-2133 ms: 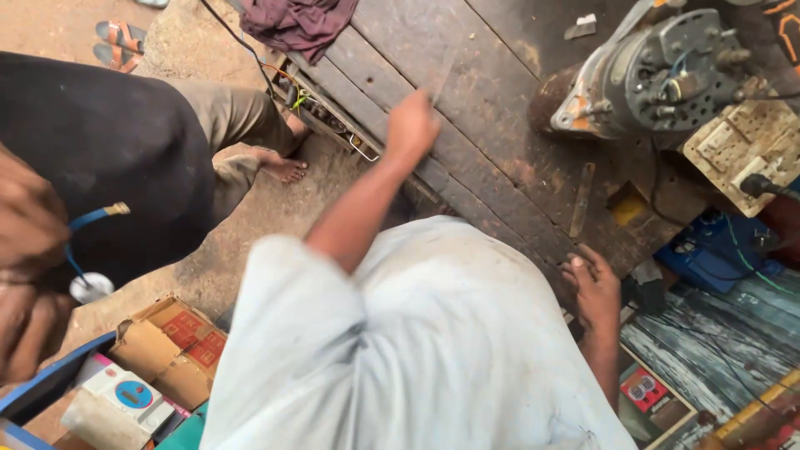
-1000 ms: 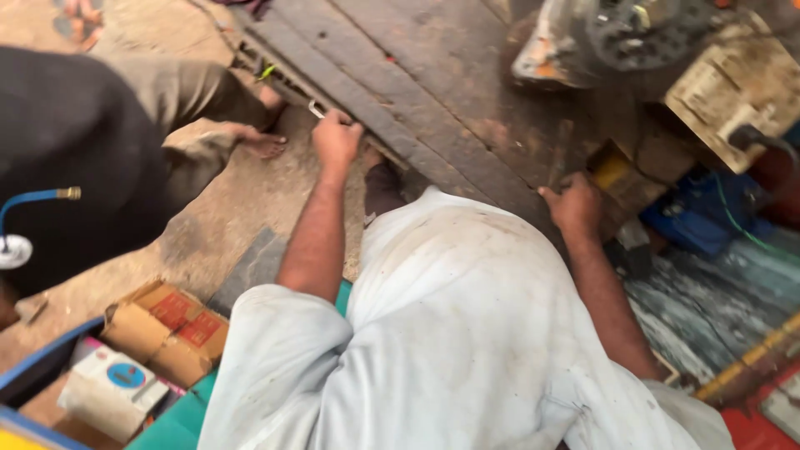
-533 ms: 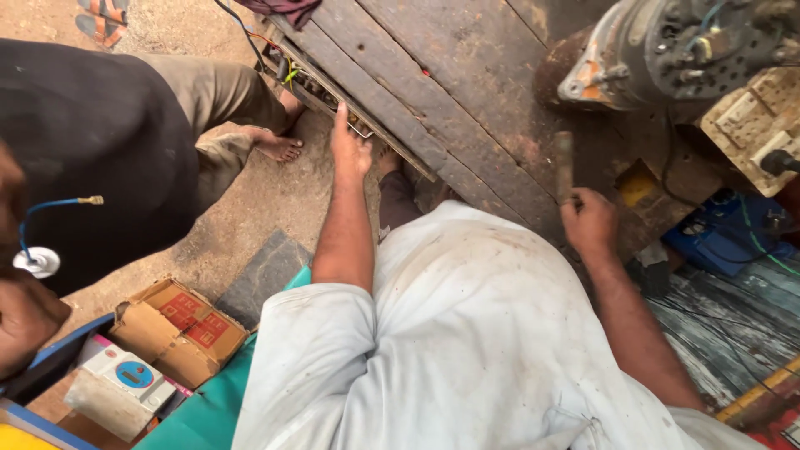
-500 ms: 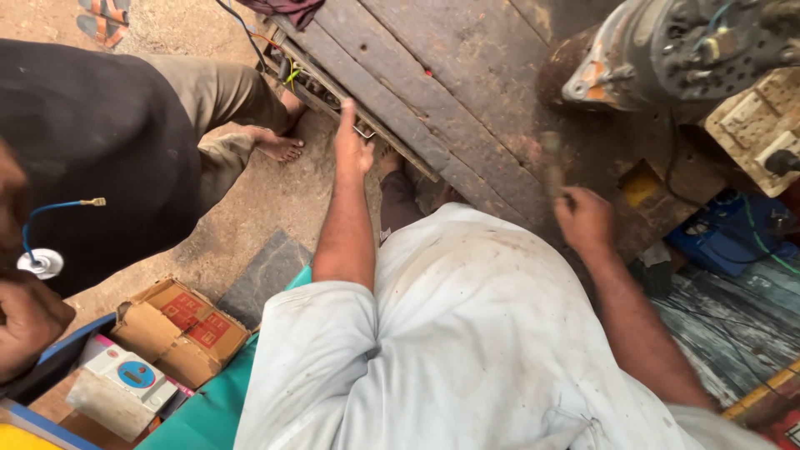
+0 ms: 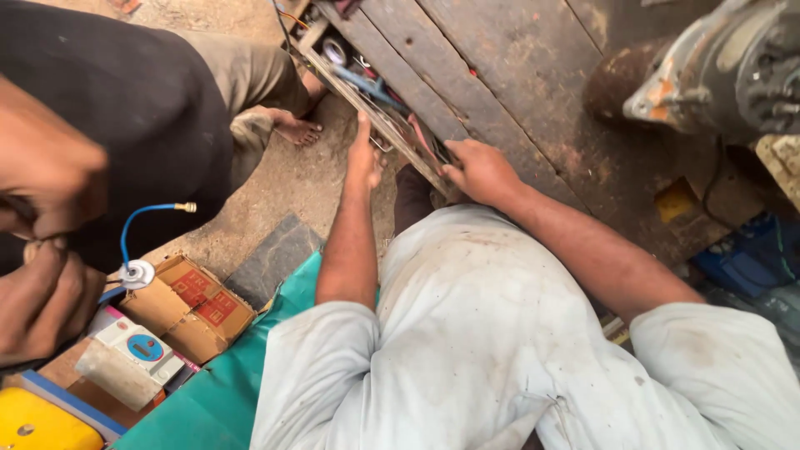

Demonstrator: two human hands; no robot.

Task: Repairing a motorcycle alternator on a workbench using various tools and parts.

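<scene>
Tool drawer (image 5: 379,100) sticks out from under the plank bench (image 5: 517,75), tight against my knees; bare concrete (image 5: 275,183) to its left gives room. Left hand (image 5: 364,154) grips the drawer's front edge, fingers curled. Right hand (image 5: 479,169) rests at the bench edge beside the drawer, fingers partly bent; can't tell if it's holding anything.

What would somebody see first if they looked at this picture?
First, the two bare arms reaching forward in the middle: the left hand and the right hand are both at a long narrow tray of tools along the edge of dark wooden planks. At top right sits a big rusty grey motor. On the left, another person's hands are beside a blue wire, above cardboard boxes.
</scene>
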